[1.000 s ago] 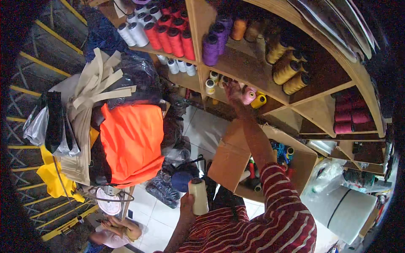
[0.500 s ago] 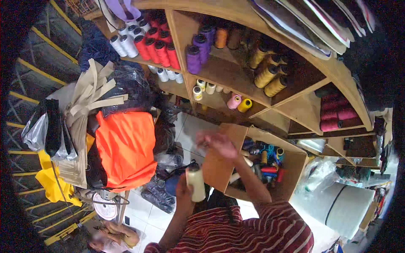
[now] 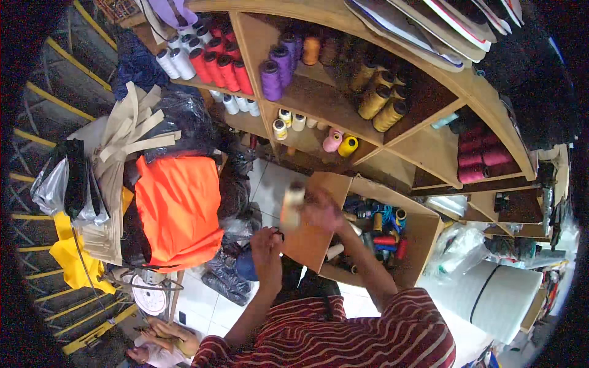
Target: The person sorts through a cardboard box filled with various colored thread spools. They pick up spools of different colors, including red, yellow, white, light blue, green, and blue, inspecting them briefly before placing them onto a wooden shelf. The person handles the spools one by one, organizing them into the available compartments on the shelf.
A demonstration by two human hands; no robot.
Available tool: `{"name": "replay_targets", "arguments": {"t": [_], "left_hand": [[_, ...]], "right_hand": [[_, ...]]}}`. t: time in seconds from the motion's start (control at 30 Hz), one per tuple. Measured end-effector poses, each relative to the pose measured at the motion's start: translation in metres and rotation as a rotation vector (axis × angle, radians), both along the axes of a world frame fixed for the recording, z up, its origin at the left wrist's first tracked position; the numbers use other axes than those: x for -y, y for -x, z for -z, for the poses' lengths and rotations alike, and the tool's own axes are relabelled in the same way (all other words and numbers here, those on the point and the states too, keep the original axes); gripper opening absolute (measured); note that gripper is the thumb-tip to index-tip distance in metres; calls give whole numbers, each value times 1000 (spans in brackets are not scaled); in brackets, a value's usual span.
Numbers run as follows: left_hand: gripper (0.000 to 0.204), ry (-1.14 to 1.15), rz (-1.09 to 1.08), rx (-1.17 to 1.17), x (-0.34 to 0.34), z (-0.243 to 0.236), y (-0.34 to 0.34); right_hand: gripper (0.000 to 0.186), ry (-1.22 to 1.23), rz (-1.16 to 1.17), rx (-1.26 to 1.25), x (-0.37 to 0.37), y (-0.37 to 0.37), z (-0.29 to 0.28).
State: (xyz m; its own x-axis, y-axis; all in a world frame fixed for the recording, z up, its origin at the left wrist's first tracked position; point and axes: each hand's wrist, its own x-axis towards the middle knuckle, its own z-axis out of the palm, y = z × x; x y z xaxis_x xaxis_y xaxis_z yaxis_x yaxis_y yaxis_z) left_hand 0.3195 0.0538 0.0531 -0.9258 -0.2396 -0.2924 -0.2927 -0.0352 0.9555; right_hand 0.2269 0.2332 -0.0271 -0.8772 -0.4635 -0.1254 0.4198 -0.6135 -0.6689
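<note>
A cream thread cone (image 3: 293, 211), smeared by motion, stands roughly upright in front of the brown cardboard flap. My right hand (image 3: 325, 211) is blurred too; its fingers are at the cone's right side and appear closed around it. Lower and to the left, my left hand (image 3: 267, 248) is closed, with a small dark item showing at its fingertips that I cannot make out. Beside the right forearm sits an open cardboard box (image 3: 423, 260) holding thread cones and spools in red, blue, gold and other colours.
Ahead rises a wooden shelf (image 3: 245, 67) with white, red, purple and gold thread cones. To the left lie orange fabric (image 3: 178, 211) and beige strips (image 3: 126, 132). A large white roll (image 3: 506, 303) stands at right. Another person (image 3: 162, 343) sits at the lower left.
The cream cone has passed from my left hand to my right hand, moving up. My left hand has risen slightly and now holds a small dark item. The view has shifted a little.
</note>
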Motion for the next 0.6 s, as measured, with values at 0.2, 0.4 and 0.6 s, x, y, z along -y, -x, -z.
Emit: {"name": "replay_targets", "arguments": {"t": [0.2, 0.4, 0.6], "left_hand": [[44, -257, -121, 208, 35, 19, -13], [50, -101, -220, 204, 56, 34, -63], [39, -141, -243, 351, 52, 21, -65]], "right_hand": [[41, -710, 854, -258, -31, 140, 274], [46, -779, 842, -374, 17, 204, 261], [52, -1558, 917, -598, 14, 209, 254]]}}
